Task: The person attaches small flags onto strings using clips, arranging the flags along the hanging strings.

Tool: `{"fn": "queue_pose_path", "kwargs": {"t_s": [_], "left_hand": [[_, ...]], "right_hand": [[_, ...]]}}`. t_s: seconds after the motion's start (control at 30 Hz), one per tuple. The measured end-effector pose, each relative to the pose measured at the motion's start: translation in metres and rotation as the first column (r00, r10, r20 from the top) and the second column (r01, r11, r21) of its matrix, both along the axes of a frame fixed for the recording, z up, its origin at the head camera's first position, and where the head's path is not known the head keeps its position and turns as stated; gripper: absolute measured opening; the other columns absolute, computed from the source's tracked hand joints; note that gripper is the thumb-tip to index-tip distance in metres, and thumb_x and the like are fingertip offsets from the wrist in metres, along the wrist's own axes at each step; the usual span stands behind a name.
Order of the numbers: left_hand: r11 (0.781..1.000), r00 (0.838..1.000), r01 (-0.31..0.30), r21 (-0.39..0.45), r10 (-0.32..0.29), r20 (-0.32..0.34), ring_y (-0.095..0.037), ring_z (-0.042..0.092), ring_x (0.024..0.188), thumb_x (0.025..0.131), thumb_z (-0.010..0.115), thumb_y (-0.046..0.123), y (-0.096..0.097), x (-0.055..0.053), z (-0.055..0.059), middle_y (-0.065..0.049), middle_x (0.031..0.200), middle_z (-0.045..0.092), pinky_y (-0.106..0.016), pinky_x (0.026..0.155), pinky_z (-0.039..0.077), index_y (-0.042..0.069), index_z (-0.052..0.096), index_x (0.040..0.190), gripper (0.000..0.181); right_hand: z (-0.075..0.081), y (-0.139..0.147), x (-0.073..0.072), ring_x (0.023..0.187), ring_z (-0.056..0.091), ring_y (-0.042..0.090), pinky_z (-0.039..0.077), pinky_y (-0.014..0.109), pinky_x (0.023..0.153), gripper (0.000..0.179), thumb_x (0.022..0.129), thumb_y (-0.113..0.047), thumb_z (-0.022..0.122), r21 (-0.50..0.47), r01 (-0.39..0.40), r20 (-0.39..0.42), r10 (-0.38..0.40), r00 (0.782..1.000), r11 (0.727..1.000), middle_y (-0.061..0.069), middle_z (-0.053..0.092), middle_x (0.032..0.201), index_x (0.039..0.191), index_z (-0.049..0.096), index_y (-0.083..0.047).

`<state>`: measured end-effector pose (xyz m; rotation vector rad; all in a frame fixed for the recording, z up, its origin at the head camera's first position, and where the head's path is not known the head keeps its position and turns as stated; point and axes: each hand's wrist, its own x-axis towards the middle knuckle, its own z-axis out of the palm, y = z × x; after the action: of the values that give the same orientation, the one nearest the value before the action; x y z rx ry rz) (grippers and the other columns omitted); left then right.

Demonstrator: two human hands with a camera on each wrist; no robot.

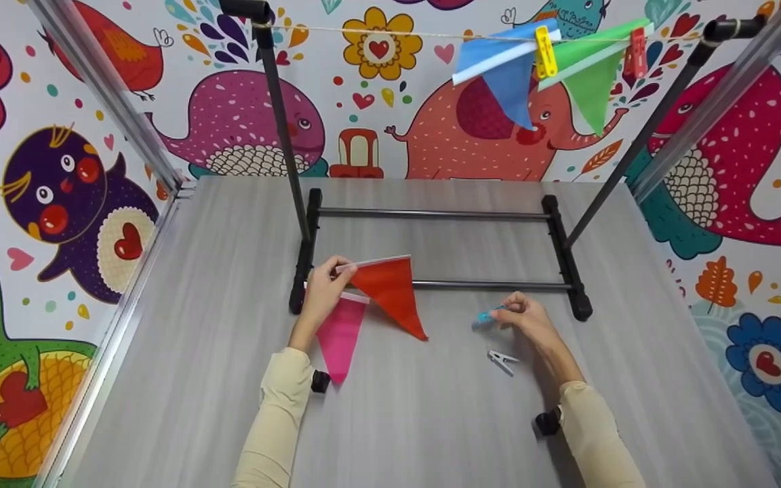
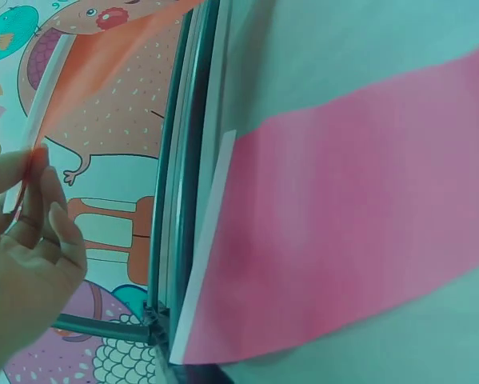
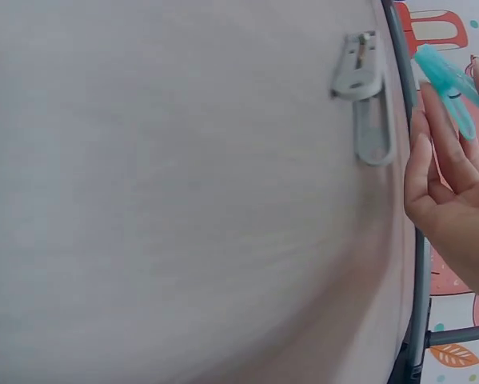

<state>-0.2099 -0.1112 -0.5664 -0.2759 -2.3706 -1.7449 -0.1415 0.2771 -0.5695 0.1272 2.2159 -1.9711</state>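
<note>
Between thumb and fingers, my left hand [image 1: 326, 288] pinches the white-edged top corner of an orange-red triangular pennant [image 1: 390, 288], whose tip hangs down to the right. Below that hand a pink pennant [image 1: 342, 335] lies on the table, its white edge toward the rack; it fills much of the left wrist view [image 2: 343, 216]. My right hand [image 1: 529, 318] holds a light blue clothespin [image 1: 489, 316] by its fingertips, and the right wrist view shows this clothespin [image 3: 451, 84] too. A white-grey clothespin [image 1: 502, 361] lies on the table just below the right hand.
A black rack [image 1: 434, 285] stands on the grey table [image 1: 424, 420], with a string [image 1: 377, 30] between its posts. On the string hang a blue pennant [image 1: 509, 74] and a green pennant [image 1: 594, 81], beside a yellow clothespin [image 1: 545, 53] and a red clothespin [image 1: 636, 54].
</note>
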Motion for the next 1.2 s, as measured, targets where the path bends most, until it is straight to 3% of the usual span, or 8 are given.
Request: {"fn": "queue_pose_path", "kwargs": {"t_s": [0.17,0.27,0.4,0.63,0.9,1.07,1.2], "left_hand": [[1.000,1.000,-0.012,-0.015,0.012,0.005,-0.014,0.054,0.073,0.090,0.068,0.024,-0.001,0.001,0.005,-0.002,0.080,0.062,-0.024,0.067,0.043,0.005,0.068,0.093,0.019],[1.000,1.000,-0.021,-0.021,0.020,-0.005,-0.014,0.054,0.071,0.090,0.068,0.025,-0.001,0.000,0.010,-0.002,0.079,0.062,-0.024,0.066,0.043,0.006,0.068,0.093,0.020],[0.999,0.999,-0.027,-0.022,0.026,-0.044,-0.014,0.056,0.070,0.090,0.068,0.025,0.000,-0.003,0.022,-0.001,0.077,0.063,-0.025,0.065,0.045,0.006,0.068,0.093,0.019],[1.000,0.992,-0.026,0.010,0.027,-0.124,-0.015,0.053,0.065,0.092,0.065,0.020,0.002,-0.011,0.057,-0.002,0.072,0.059,-0.024,0.060,0.042,0.004,0.065,0.093,0.017],[0.999,0.972,-0.024,-0.023,0.018,-0.234,-0.014,0.054,0.063,0.095,0.060,0.018,0.009,-0.022,0.107,-0.006,0.076,0.061,-0.024,0.059,0.046,0.001,0.061,0.096,0.017],[0.999,0.948,-0.014,-0.050,-0.003,-0.318,-0.013,0.055,0.064,0.095,0.061,0.020,0.012,-0.029,0.139,-0.007,0.084,0.067,-0.024,0.059,0.047,0.002,0.062,0.097,0.019],[0.997,0.923,-0.004,-0.078,-0.026,-0.384,-0.012,0.055,0.063,0.095,0.060,0.022,0.014,-0.033,0.160,-0.005,0.085,0.069,-0.027,0.057,0.046,0.003,0.063,0.096,0.019]], "right_hand": [[0.005,-0.001,-0.007,0.078,0.067,0.034,0.052,0.045,0.073,0.022,0.087,-0.006,0.070,-0.032,0.039,-0.067,-0.041,0.997,0.999,0.012,0.068,0.080,0.093,0.053,0.008],[0.007,0.000,-0.013,0.077,0.068,0.031,0.053,0.034,0.068,0.025,0.086,-0.004,0.069,-0.075,0.052,-0.099,-0.059,0.993,0.996,0.011,0.065,0.081,0.095,0.049,0.007],[0.021,0.004,-0.021,0.077,0.067,0.022,0.052,0.026,0.068,0.028,0.086,-0.005,0.069,-0.055,0.057,-0.146,-0.065,0.987,0.997,0.006,0.061,0.083,0.095,0.044,0.003],[0.075,0.008,-0.038,0.080,0.070,0.021,0.055,0.035,0.075,0.031,0.087,-0.003,0.068,-0.102,0.058,-0.279,-0.085,0.957,0.993,0.008,0.061,0.085,0.096,0.040,0.006],[0.148,0.011,-0.045,0.069,0.067,0.021,0.055,0.028,0.071,0.032,0.083,-0.006,0.073,-0.049,0.083,-0.461,-0.096,0.882,0.995,0.013,0.065,0.080,0.095,0.047,0.007],[0.186,0.007,-0.049,0.066,0.067,0.018,0.052,0.020,0.062,0.029,0.081,-0.009,0.076,-0.034,0.105,-0.506,-0.108,0.856,0.994,0.013,0.067,0.080,0.093,0.054,0.006],[0.207,0.003,-0.050,0.069,0.069,0.019,0.053,0.023,0.069,0.028,0.080,-0.008,0.077,-0.044,0.118,-0.523,-0.124,0.844,0.992,0.013,0.069,0.082,0.093,0.057,0.006]]}}
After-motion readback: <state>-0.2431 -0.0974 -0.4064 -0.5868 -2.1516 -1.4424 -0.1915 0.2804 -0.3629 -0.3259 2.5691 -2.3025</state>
